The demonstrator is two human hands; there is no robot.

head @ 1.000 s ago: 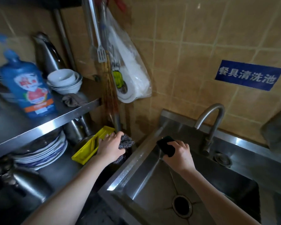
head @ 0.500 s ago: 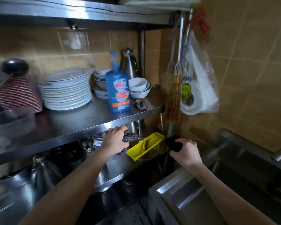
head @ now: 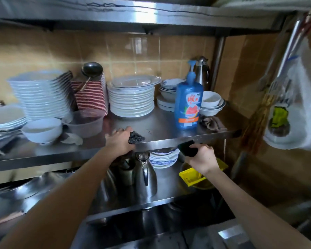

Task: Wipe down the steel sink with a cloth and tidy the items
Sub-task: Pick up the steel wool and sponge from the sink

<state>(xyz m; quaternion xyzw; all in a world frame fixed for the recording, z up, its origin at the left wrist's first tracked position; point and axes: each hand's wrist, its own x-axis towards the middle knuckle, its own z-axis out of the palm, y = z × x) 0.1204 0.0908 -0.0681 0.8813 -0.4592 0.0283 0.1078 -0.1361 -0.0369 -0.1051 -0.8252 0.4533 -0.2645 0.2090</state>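
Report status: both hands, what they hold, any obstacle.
Left hand holds steel scourer at middle shelf edge. Right hand grips dark sponge at that edge. Blue soap bottle nearby, not blocking.

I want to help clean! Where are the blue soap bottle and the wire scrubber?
blue soap bottle (head: 185,88): head view, on its body above the label.
wire scrubber (head: 136,137): head view, on its dark mesh.

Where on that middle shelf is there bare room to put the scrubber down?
Bare steel shows at the front of the shelf, between the left hand gripping the scrubber and the blue soap bottle, before the plate stack. The back and left end are crowded with plates and bowls; a rag takes the right corner.
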